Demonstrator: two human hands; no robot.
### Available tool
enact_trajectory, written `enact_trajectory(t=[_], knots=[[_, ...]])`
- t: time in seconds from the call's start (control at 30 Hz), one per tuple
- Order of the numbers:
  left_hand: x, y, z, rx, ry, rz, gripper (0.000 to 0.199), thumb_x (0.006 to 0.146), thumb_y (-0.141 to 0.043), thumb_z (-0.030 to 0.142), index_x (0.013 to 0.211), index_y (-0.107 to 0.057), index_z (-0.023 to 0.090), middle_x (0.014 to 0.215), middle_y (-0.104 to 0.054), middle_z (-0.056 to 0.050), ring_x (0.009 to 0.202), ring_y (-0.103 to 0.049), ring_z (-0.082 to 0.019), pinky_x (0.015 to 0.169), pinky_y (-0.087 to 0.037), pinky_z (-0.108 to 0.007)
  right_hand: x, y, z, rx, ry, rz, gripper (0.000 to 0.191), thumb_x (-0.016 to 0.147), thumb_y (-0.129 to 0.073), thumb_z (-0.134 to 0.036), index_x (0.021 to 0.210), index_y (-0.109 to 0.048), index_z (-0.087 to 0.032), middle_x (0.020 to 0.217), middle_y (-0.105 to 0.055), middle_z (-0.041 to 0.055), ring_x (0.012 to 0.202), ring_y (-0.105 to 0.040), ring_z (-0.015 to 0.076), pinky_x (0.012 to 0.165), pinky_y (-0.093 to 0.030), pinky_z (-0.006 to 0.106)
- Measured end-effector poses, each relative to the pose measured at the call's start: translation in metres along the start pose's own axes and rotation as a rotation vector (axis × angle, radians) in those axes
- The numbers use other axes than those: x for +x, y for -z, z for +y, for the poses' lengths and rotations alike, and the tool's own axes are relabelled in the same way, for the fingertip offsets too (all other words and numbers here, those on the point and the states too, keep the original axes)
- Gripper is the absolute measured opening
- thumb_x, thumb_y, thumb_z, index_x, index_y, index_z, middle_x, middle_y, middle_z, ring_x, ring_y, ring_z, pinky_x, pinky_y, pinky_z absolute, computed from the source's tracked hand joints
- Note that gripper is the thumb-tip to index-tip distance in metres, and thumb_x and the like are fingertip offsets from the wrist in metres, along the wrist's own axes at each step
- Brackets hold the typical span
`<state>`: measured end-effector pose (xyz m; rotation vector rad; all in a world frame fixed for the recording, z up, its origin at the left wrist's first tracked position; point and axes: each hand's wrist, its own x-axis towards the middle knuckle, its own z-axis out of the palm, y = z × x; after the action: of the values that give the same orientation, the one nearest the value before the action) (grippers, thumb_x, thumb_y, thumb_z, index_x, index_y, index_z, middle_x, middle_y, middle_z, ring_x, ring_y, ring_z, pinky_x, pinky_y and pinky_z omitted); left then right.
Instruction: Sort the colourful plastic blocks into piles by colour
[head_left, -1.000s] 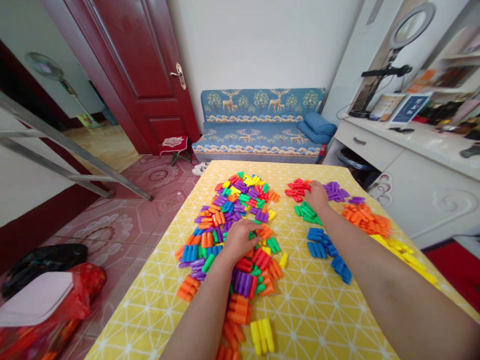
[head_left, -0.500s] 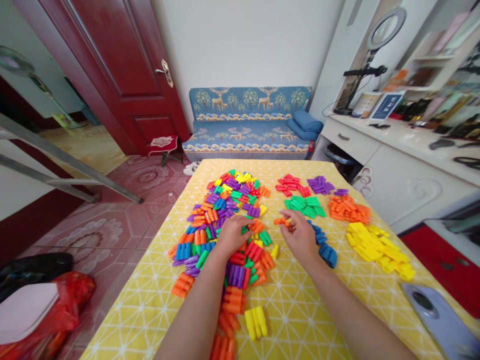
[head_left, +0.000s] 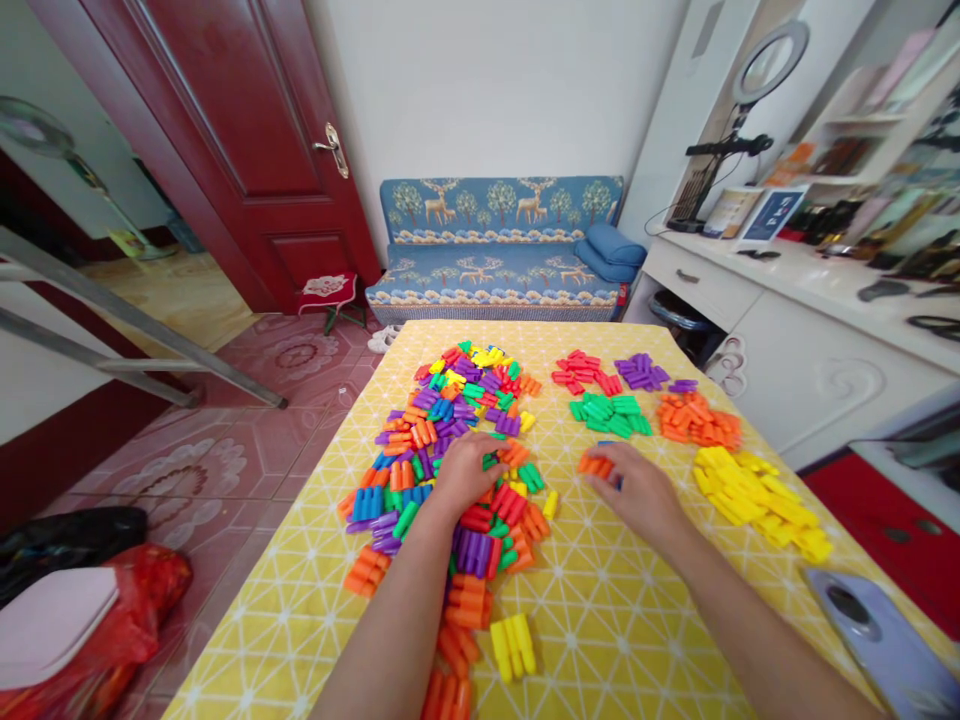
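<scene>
Overall, the yellow patterned tablecloth (head_left: 592,620) bears one mixed heap of tube-shaped plastic blocks (head_left: 474,541) on the left and five plainly visible single-colour piles on the right: red blocks (head_left: 581,368), purple blocks (head_left: 640,371), green blocks (head_left: 610,413), orange blocks (head_left: 697,420) and yellow blocks (head_left: 757,500). Bits of blue blocks (head_left: 604,443) peep out around the right hand (head_left: 637,490), too hidden to count. One yellow ribbed block (head_left: 514,646) lies alone near the front, and one phone (head_left: 885,640) at the right edge. The right hand, partly closed, pinches an orange ribbed block (head_left: 595,465) between thumb and fingers, near the green pile. The left hand (head_left: 466,472) rests half-curled on the mixed heap; whether it grips anything cannot be told. On the floor, a red plastic bag (head_left: 161,590) sits under a pale flat panel (head_left: 56,620), beside a black plastic bag (head_left: 82,540); their contents cannot be made out.
</scene>
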<state>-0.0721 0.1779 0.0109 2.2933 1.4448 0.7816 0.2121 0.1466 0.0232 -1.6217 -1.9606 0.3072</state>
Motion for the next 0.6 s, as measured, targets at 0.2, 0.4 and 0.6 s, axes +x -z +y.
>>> enact_trajectory(t=[0.2, 0.4, 0.6], knots=[[0.001, -0.001, -0.001, -0.001, -0.002, -0.001, 0.029, 0.077, -0.071, 0.026, 0.106, -0.072, 0.024, 0.106, -0.072, -0.005, 0.100, -0.064, -0.023, 0.091, -0.048, -0.036, 0.057, 0.065, 0.113, -0.209, -0.371, 0.503, 0.023, 0.072, -0.057, -0.045, 0.088, -0.063, -0.030, 0.094, -0.061, 0.0129, 0.087, -0.057, 0.0314, 0.075, -0.043, 0.050], [0.001, -0.001, -0.001, -0.005, -0.017, 0.005, 0.029, 0.077, -0.072, 0.026, 0.106, -0.072, 0.024, 0.105, -0.073, -0.005, 0.099, -0.064, -0.023, 0.089, -0.049, -0.035, 0.068, 0.068, 0.166, -0.222, -0.554, 0.411, 0.017, 0.063, -0.063, -0.037, 0.077, -0.063, -0.027, 0.085, -0.058, 0.0154, 0.091, -0.057, 0.0381, 0.074, -0.040, 0.056], [0.002, -0.001, -0.001, 0.001, -0.008, 0.001, 0.030, 0.076, -0.073, 0.025, 0.106, -0.072, 0.023, 0.106, -0.073, -0.005, 0.100, -0.064, -0.023, 0.091, -0.048, -0.035, 0.057, 0.050, 0.103, -0.219, -0.428, 0.537, 0.032, 0.073, -0.060, -0.039, 0.101, -0.069, -0.025, 0.122, -0.054, 0.0174, 0.094, -0.059, 0.0323, 0.076, -0.045, 0.050]])
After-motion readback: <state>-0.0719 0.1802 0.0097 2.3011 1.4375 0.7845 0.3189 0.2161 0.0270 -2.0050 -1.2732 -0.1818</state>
